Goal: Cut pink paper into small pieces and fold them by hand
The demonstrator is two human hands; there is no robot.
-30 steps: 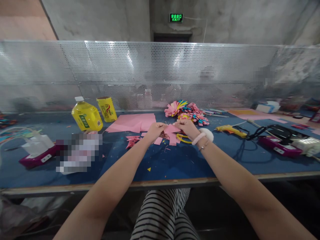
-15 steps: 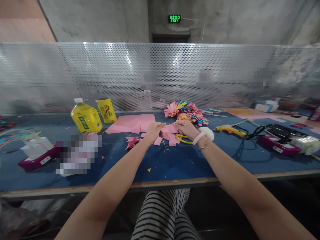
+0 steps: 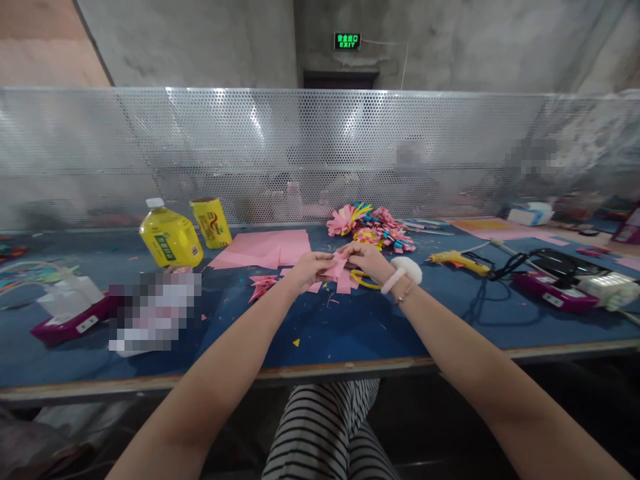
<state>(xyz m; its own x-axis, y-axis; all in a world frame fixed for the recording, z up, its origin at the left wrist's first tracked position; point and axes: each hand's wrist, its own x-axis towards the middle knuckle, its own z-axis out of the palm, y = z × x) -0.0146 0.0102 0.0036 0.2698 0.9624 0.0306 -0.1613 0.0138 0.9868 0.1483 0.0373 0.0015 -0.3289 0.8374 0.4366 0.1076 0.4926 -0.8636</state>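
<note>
My left hand [image 3: 306, 269] and my right hand [image 3: 367, 258] meet over the blue table [image 3: 350, 327], both pinching a small piece of pink paper [image 3: 334, 268] between them. Their fingers are curled round it. More pink paper scraps [image 3: 345, 285] lie just under the hands, and yellow-handled scissors [image 3: 361, 281] lie beneath my right wrist. A stack of pink sheets [image 3: 265, 248] rests just behind my left hand. A pile of finished paper flowers [image 3: 373, 228] sits behind my right hand.
A yellow bottle [image 3: 170, 237] and a yellow roll [image 3: 211, 222] stand at the back left. A yellow glue gun [image 3: 457, 261] with black cable lies to the right, beside a magenta box [image 3: 547, 292]. A perforated metal screen [image 3: 300, 153] closes the table's far side.
The paper that was spread wide between my hands is now gathered narrower; my hands have drawn closer together.
</note>
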